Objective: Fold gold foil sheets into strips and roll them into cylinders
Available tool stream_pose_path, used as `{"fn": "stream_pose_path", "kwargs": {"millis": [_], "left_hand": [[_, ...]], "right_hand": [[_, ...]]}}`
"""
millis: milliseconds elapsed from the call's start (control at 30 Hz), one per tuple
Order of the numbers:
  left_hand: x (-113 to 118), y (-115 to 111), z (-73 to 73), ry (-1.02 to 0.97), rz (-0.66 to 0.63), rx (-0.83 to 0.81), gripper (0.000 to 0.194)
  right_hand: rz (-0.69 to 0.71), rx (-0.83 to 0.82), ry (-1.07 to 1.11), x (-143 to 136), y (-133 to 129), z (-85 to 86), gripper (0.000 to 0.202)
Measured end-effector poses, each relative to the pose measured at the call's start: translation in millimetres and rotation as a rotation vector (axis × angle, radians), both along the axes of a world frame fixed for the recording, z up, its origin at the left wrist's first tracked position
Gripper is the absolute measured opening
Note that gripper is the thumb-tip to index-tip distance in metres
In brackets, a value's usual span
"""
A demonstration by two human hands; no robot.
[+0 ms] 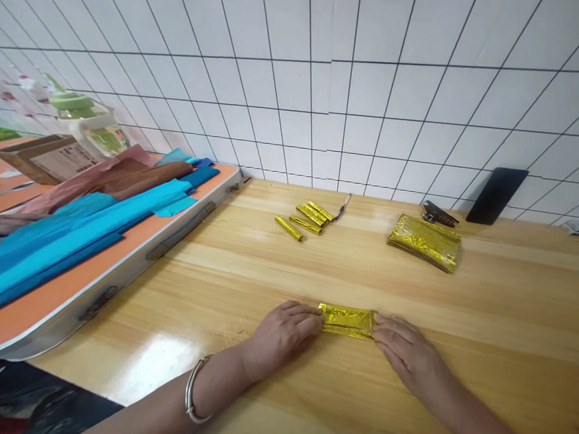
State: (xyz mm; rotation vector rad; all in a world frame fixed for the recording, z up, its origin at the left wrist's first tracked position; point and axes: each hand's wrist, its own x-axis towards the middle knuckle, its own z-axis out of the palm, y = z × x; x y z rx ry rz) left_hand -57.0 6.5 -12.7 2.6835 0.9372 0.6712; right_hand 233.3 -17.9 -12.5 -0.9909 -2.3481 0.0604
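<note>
A strip of shiny gold foil paper [346,320] lies flat on the wooden table, with fold lines along its length. My left hand [285,334] grips its left end, fingers closed and pressed together; a silver bangle circles that wrist. At the opposite end, my right hand [412,354] pinches the foil between thumb and fingers. Farther back sit several narrow rolled gold foil pieces [305,225] in a loose group. To their right is a stack of flat gold foil sheets [424,244].
A pen [343,206] lies behind the rolled pieces. Near the stack is a dark clip [440,214], and a black phone-like slab [498,195] leans on the tiled wall. The orange table [162,234] at left bears blue paper [83,227], a cardboard box [43,161] and a green-lidded bottle [93,125].
</note>
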Motion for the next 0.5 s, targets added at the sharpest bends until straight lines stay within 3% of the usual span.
{"fn": "stream_pose_path", "kwargs": {"millis": [300, 500], "left_hand": [[4.7, -2.6, 6.1, -0.037, 0.084, -0.111, 0.012], [6.0, -7.9, 8.5, -0.066, 0.075, -0.134, 0.015]], "right_hand": [[-0.013, -0.244, 0.053, 5.1, 3.4, -2.9, 0.017], [0.015, -0.192, 0.022, 6.9, 6.0, -2.1, 0.021]]}}
